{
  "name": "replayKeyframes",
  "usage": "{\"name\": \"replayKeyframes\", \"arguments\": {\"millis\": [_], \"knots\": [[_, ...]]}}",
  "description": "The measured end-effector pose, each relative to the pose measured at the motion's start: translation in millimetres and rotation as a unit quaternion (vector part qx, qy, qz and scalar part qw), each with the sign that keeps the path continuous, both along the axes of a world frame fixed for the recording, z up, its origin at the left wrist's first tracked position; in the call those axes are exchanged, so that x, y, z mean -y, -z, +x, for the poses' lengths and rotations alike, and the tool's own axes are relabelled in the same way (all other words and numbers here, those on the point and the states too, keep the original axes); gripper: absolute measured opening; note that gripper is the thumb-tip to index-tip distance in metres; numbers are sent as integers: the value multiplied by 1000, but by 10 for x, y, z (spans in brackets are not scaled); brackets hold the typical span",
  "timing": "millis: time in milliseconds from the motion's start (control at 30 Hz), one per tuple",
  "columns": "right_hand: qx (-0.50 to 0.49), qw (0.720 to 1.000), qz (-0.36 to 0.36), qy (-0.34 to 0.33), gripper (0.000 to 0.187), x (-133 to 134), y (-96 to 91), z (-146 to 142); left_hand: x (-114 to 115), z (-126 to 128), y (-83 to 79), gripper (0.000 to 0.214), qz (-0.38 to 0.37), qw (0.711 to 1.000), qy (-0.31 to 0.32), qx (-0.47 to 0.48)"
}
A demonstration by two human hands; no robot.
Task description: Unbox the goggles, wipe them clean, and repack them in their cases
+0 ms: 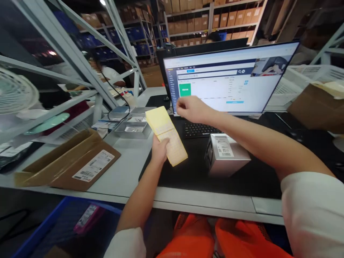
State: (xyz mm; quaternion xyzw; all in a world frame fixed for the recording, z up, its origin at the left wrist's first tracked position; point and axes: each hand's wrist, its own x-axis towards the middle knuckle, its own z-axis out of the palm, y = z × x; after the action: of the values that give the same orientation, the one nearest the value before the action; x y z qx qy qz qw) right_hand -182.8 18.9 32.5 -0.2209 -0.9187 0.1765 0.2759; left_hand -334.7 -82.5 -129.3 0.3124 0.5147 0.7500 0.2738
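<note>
My left hand (159,149) grips a yellow pad of printed label sheets (172,139), thumb on top, tilted above the black desk mat (182,179). My right hand (194,109) is raised in front of the monitor (215,84), right of the pad and apart from it. Its fingers are curled together, and whatever they may hold is hidden. Below my right forearm, a silver-grey box (228,154) with a white barcode label on top rests on the mat. Behind it lies a black keyboard (199,129), partly covered by my arm and the box.
An open cardboard box (72,161) with a shipping label occupies the left side of the desk. Grey trays (134,127) with small papers stand behind it. A blue crate (64,229) is below the left edge. Another cardboard box (317,104) is at right. A person (115,77) sits beyond the frame.
</note>
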Motion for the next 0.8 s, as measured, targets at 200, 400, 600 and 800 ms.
{"name": "replayKeyframes", "arguments": {"millis": [200,400,600,800], "knots": [[66,995,73,-27,11,201,-407,950,-93,-93,6,53,5,999,-32,4],[201,969,138,-29,16,425,-52,1909,-69,-80,37,53,15,999,-27,-19],[225,950,215,-42,20,526,195,2108,-112,-66,115,52,0,999,-18,-43],[259,928,264,-44,25,555,172,2043,-139,-101,142,52,-14,998,-22,-48]]}}
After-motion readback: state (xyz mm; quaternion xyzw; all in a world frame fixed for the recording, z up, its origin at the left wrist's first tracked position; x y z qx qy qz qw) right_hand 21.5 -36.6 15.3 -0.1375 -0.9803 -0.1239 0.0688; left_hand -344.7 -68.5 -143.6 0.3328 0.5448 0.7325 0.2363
